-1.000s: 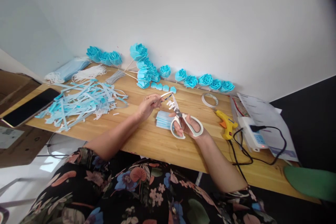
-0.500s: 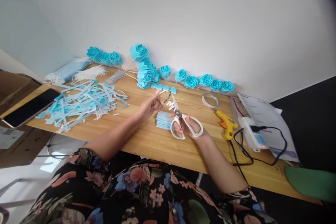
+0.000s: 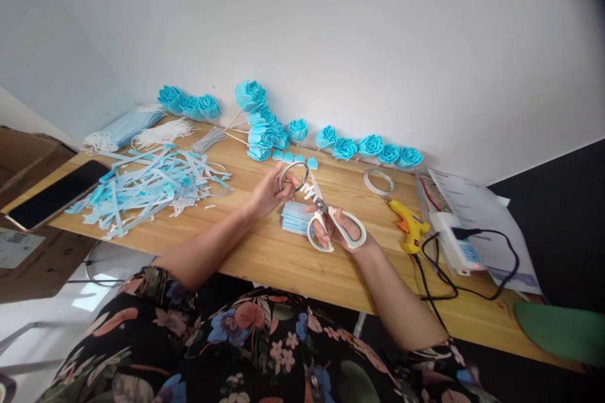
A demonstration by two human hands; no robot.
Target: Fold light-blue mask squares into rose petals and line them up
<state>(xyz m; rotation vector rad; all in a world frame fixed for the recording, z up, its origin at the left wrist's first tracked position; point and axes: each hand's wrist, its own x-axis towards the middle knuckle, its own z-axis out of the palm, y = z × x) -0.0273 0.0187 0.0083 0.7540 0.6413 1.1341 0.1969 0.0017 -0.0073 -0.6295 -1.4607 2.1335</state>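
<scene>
My left hand (image 3: 275, 191) is closed on a thin roll of tape (image 3: 306, 177), its ring tilted up above the table. In my right hand (image 3: 338, 227) are white-handled scissors (image 3: 352, 240), fingers through the loops and blades pointing up and away from me. Several short white strips (image 3: 309, 191) hang beside the blades, between the tape roll and the scissors. Below them lies a stack of light blue pieces (image 3: 293, 217), partly covered by my right hand. Behind the tape, a row of small blue petals (image 3: 288, 157) rests on the wood.
Blue flowers (image 3: 263, 132) line the wall. At left lie cut strips (image 3: 151, 186), a phone (image 3: 59, 194) and blue mask sheets (image 3: 132, 127). To the right are another tape roll (image 3: 379, 182), a yellow glue gun (image 3: 409, 227) and a power strip (image 3: 456, 244) with black cables.
The tape roll in my left hand has turned, so its ring faces me more fully. My right hand and the scissors stay nearly in place.
</scene>
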